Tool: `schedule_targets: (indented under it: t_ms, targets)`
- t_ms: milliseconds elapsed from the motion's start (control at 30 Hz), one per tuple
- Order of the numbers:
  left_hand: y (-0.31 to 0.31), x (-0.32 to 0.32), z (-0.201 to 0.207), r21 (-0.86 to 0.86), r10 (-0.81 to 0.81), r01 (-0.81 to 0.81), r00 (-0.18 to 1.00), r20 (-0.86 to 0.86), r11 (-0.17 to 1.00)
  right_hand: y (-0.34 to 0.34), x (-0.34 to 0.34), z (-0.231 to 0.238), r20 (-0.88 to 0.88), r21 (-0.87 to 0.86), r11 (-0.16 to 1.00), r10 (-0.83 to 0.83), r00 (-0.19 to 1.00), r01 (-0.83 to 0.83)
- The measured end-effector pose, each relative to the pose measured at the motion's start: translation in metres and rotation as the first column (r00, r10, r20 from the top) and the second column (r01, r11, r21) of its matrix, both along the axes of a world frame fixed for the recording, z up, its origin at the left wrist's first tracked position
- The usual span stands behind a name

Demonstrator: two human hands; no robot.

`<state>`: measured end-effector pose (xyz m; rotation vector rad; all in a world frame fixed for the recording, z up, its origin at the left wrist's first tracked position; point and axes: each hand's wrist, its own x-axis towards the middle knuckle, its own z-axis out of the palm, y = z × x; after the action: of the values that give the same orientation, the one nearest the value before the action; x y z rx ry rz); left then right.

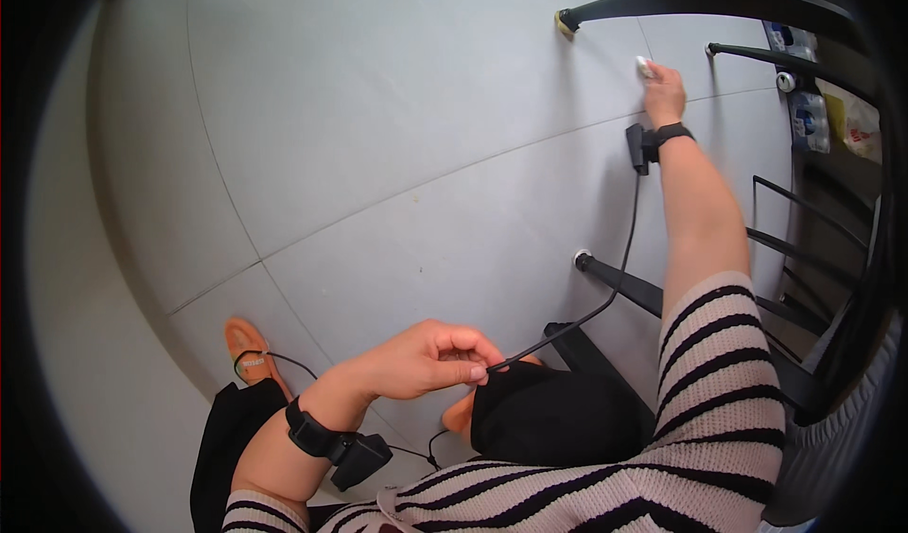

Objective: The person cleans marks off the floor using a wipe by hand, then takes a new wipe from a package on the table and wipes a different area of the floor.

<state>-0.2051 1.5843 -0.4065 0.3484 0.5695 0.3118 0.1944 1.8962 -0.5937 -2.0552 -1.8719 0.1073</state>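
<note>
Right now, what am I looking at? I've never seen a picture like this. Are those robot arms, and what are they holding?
No robot here, just a person using bare hands. This one picture comes from a wide camera worn on the person's head, looking down, so straight lines look bendy. The right hand stretches out over the pale floor tiles, holding a small white thing; I can't tell what it is. The left hand pinches a black cord, which runs to a black box strapped on just behind the right hand. Dark furniture legs stand on the right. Tiny specks lie on the tiles.
</note>
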Motion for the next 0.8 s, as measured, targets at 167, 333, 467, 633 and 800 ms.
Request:
schedule_targets:
  t_ms: [167, 333, 467, 633, 800]
  targets:
    - [0.002, -0.003, -0.007, 0.023, -0.110, 0.110, 0.994, 0.006, 0.994, -0.012, -0.079, 0.005, -0.063, 0.160, 0.927, 0.354, 0.933, -0.340]
    - [0.002, -0.005, -0.003, 0.166, -0.260, 0.256, 0.965, 0.003, 0.952, -0.126, -0.192, 0.013, -0.184, 0.110, 0.739, 0.672, 0.717, -0.664]
    - [0.009, -0.008, 0.006, 0.304, -0.385, 0.377, 0.922, -0.033, 0.875, -0.192, -0.236, 0.035, -0.387, -0.188, 0.481, 0.765, 0.514, -0.857]
    - [-0.007, -0.014, -0.001, 0.230, -0.260, 0.231, 0.960, 0.105, 0.945, -0.076, -0.143, 0.005, -0.245, 0.099, 0.992, -0.055, 0.968, 0.082]
    - [-0.021, -0.001, -0.021, 0.087, -0.035, 0.029, 0.997, 0.063, 0.996, 0.039, -0.044, -0.011, -0.226, -0.206, 0.940, -0.317, 0.921, 0.273]
